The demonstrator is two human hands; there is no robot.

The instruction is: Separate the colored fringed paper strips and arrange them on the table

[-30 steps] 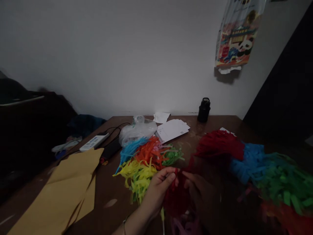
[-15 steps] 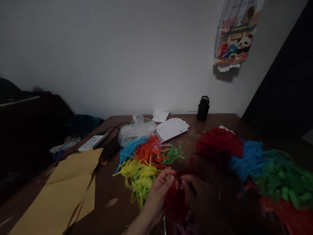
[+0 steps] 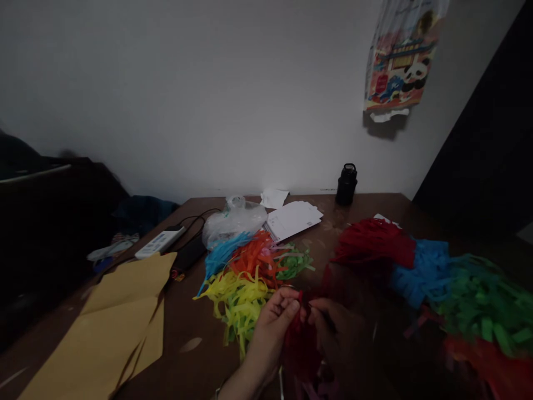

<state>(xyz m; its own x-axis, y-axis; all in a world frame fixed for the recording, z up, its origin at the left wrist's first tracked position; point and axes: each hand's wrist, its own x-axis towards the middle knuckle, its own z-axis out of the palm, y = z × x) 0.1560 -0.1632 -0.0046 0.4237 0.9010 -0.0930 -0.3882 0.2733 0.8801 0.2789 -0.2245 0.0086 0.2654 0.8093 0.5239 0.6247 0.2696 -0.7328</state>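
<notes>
- Grip of your left hand (image 3: 272,328): thumb and forefinger pinch a strip of the dark red fringe (image 3: 302,350), which hangs below the fingers, between your two hands.
- Grip of your right hand (image 3: 339,325): fingertips bent in close beside the same strip; shadow hides whether they pinch it, so you cannot tell.
- Far left of your worktop (image 3: 194,366): tan paper (image 3: 100,328), creased across; beyond it, a long white device (image 3: 160,243).
- Left of centre: a clear plastic bag (image 3: 233,225), with light-blue strips (image 3: 225,255) before it; nearer you, yellow strips (image 3: 241,305) close to your left hand; orange strips (image 3: 254,256) alongside, then green strips (image 3: 293,264).
- Centre, farther back: white cards (image 3: 293,221), fanned in a stack.
- Right of centre: a black bottle (image 3: 346,186), upright near the wall (image 3: 200,100).
- Right: a crimson bundle (image 3: 370,241), followed by a blue bundle (image 3: 422,269), a green bundle (image 3: 485,303) and, nearest you, an orange-red bundle (image 3: 493,364).
</notes>
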